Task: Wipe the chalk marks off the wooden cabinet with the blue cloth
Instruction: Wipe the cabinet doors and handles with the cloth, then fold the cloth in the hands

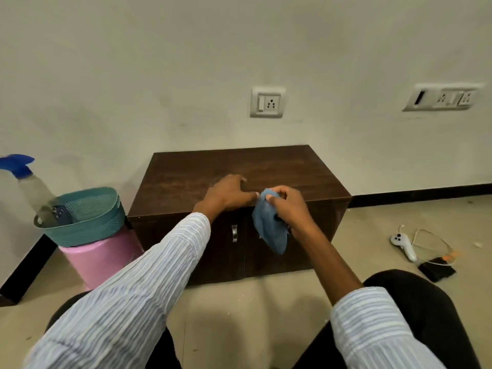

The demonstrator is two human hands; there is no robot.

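Observation:
A low dark wooden cabinet stands against the wall, with two doors and a metal handle. Faint pale smears show on its top near the front middle. My left hand rests flat on the front edge of the top, its fingers spread and its thumb touching the blue cloth. My right hand grips the bunched cloth at the cabinet's front edge, and the cloth hangs down over the right door.
A teal basket sits on a pink stool left of the cabinet, with a blue-topped spray bottle leaning in it. On the floor at right lie a white controller, a cable and a black pad. My knees frame the bottom.

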